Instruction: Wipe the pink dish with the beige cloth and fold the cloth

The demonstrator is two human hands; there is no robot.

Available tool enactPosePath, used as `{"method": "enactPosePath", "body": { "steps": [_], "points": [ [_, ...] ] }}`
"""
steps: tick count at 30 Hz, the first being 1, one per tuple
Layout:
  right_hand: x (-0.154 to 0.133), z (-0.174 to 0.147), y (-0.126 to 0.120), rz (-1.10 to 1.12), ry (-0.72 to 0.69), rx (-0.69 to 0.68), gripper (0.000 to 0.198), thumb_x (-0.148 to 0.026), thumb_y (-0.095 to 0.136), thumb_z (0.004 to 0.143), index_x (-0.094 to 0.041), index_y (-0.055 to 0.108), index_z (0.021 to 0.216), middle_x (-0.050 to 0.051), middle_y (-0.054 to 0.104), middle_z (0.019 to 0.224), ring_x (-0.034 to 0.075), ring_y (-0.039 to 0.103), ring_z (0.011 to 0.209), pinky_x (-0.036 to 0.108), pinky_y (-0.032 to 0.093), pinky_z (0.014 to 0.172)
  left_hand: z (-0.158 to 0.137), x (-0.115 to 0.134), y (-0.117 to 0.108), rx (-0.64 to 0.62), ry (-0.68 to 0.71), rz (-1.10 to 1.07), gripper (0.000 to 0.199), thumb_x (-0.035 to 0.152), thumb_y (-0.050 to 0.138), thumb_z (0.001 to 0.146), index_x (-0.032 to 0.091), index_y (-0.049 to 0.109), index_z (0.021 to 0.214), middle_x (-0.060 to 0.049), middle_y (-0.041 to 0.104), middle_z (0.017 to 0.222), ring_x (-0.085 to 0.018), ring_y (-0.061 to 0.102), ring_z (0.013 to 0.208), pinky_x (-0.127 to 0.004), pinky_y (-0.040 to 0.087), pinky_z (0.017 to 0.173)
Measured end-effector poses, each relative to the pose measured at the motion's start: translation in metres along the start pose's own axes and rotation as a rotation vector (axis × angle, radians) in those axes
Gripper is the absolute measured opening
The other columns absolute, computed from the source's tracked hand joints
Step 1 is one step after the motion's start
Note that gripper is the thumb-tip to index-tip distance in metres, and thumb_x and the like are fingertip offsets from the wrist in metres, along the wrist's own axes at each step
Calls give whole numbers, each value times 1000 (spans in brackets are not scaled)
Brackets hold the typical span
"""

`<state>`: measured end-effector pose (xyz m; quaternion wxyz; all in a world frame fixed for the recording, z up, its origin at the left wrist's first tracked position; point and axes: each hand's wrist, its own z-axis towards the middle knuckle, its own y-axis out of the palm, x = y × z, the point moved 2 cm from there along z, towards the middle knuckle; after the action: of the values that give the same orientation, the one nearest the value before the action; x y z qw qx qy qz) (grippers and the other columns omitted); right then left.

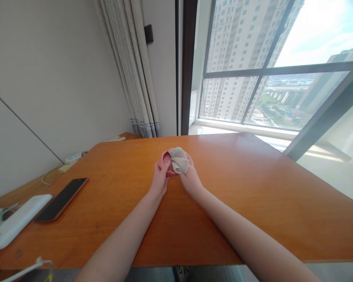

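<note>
Over the middle of the wooden table (pixel 223 188), both hands are close together in front of me. My left hand (pixel 159 179) is closed on the side of a pink cup (pixel 166 158), its thumb at the rim. The cup is tilted, with its opening partly toward me. A bunched light grey cloth (pixel 180 160) lies against the cup's rim and covers its right part. My right hand (pixel 191 179) grips the cloth from the right side. Its far fingers are hidden behind the cloth and cup.
On the left of the table lie a black-screened phone (pixel 61 199) and a white oblong device (pixel 20 219). A white cable (pixel 26 270) hangs at the front left edge. A power strip (pixel 73 157) sits by the wall. Beyond the table are a curtain (pixel 135 66) and large windows (pixel 232 98).
</note>
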<state>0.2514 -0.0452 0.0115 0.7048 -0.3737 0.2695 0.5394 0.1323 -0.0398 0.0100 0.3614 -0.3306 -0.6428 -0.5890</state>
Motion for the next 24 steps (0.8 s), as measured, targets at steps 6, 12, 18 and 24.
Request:
{"method": "enactPosePath", "body": {
  "steps": [6,12,18,24],
  "points": [
    [-1,2,-13,64,51,149,38,-25,56,78,-22,60,116,8,48,133,26,47,122,41,36,105,-5,5,3,-194,-55,-10,51,51,63,75,25,55,119,-7,59,122,-20,58,107,-26,50,77],
    [7,18,-32,-21,-47,-100,31,-20,57,75,-24,66,104,4,60,118,24,55,110,39,41,99,3,4,-4,-209,-177,109,46,46,64,75,22,61,114,-6,63,116,-22,58,106,-27,51,77],
    [-2,-3,0,26,-34,-39,44,-21,57,77,-27,58,121,1,30,148,25,30,135,40,27,111,4,8,-1,-75,-42,-120,39,39,58,81,21,59,116,-5,60,122,-21,56,110,-28,51,80],
    [-3,-7,5,105,57,129,43,-30,58,80,-23,56,122,6,29,148,25,36,131,41,29,110,-6,10,9,-253,-29,-144,44,38,58,82,25,54,124,-4,56,129,-19,55,112,-27,49,85]
  ]
}}
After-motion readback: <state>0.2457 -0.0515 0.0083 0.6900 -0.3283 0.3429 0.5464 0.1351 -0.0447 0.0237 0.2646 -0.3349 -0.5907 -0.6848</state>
